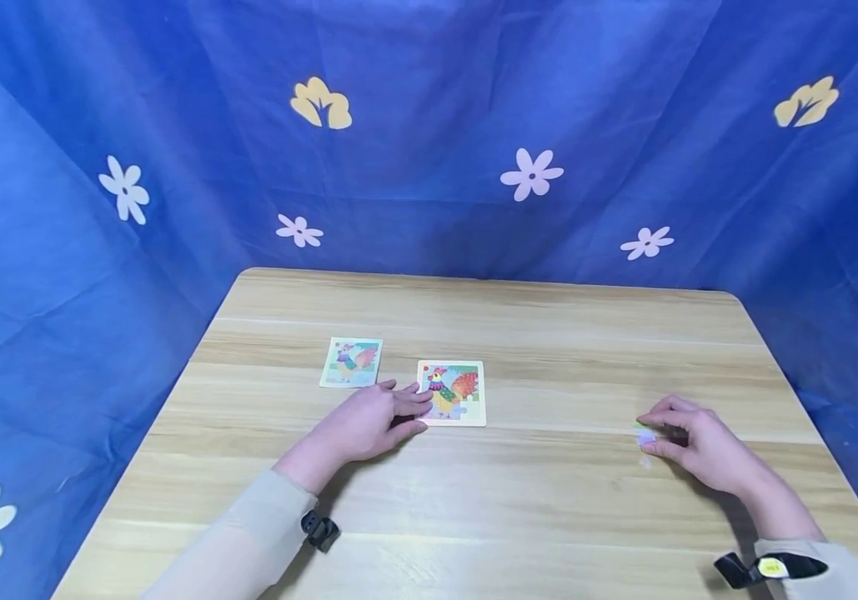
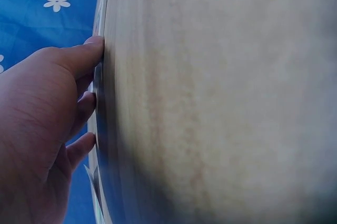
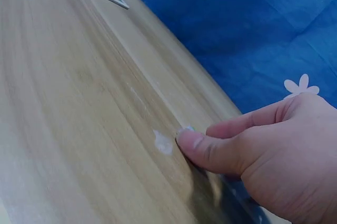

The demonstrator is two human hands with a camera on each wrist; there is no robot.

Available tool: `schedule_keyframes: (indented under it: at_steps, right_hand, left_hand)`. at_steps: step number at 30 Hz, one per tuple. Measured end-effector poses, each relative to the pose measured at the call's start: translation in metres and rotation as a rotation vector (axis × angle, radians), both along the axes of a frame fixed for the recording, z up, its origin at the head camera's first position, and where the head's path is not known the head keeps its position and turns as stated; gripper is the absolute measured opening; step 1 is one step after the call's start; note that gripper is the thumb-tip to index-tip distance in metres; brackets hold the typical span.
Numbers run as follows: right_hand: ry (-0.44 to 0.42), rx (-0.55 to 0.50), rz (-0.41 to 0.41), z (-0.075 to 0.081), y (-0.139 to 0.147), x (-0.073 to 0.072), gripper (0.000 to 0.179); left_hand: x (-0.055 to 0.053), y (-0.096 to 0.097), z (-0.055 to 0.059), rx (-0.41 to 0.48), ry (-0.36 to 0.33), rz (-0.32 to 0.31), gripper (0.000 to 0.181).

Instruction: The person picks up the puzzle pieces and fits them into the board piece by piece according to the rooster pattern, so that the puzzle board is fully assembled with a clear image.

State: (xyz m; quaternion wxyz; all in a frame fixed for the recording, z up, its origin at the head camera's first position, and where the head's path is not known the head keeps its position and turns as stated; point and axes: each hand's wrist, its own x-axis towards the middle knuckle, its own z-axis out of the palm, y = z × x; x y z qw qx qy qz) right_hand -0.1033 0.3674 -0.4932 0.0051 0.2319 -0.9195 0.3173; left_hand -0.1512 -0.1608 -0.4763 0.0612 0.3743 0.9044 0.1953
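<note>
A jigsaw puzzle of a rooster [image 1: 453,393] lies in a pale frame near the middle of the table, with a bare patch at its lower right. Along its left edge rest the outstretched fingers of my left hand [image 1: 379,421]; the left wrist view shows this hand [image 2: 42,87] low over the tabletop. Well to the right, my right hand [image 1: 699,442] pinches a small puzzle piece [image 1: 645,435] between thumb and fingers. In the right wrist view the thumb hides most of that piece [image 3: 185,130].
A rooster picture card [image 1: 351,362] lies left of the puzzle. Beside the right hand is a pale patch [image 3: 163,142] on the wooden table [image 1: 549,517]. Blue flowered cloth [image 1: 429,125] hangs behind and along both sides of the table.
</note>
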Motion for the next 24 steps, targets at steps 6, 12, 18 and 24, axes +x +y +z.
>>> schedule_keyframes:
  at_steps: [6, 12, 18, 24]
  right_hand:
    - [-0.041, 0.041, 0.003, 0.0012, -0.0017, 0.0013, 0.037]
    - [-0.01, 0.088, -0.002, 0.0037, -0.0039, 0.0037, 0.033]
    - [0.118, 0.142, -0.019, 0.0052, -0.0049, 0.0053, 0.029]
    - [0.255, 0.112, -0.027, 0.0029, -0.0088, 0.0016, 0.032]
  left_hand:
    - [0.002, -0.0004, 0.0001, 0.011, -0.004, -0.007, 0.04]
    - [0.0025, -0.0011, 0.0011, 0.015, 0.005, -0.003, 0.04]
    - [0.0018, -0.0014, 0.0007, 0.006, 0.006, 0.0, 0.04]
    - [0.0011, -0.0005, 0.0001, -0.005, 0.005, 0.008, 0.04]
